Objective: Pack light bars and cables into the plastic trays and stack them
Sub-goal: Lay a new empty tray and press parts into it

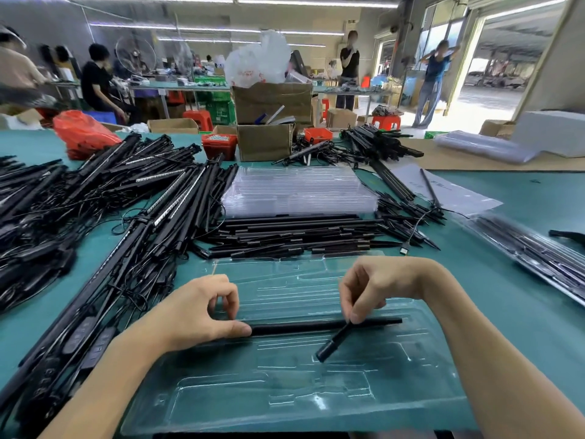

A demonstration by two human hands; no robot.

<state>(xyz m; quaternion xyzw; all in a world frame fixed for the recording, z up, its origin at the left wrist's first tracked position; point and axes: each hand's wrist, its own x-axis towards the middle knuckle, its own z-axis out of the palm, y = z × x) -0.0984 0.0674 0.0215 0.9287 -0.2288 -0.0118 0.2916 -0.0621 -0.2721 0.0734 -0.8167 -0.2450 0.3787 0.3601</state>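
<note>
A clear plastic tray (285, 391) lies on the green table, a black light bar (316, 327) across it. The left hand (202, 315) pinches the bar's left end; the right hand (376, 286) pinches a short black stake (332, 343). Beyond the tray: loose black bars (300, 232), then stacked empty trays (297, 191). No writing is legible.

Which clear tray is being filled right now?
The single clear tray lying nearest, under both hands, with a black bar on it; the stack of trays behind holds nothing.
</note>
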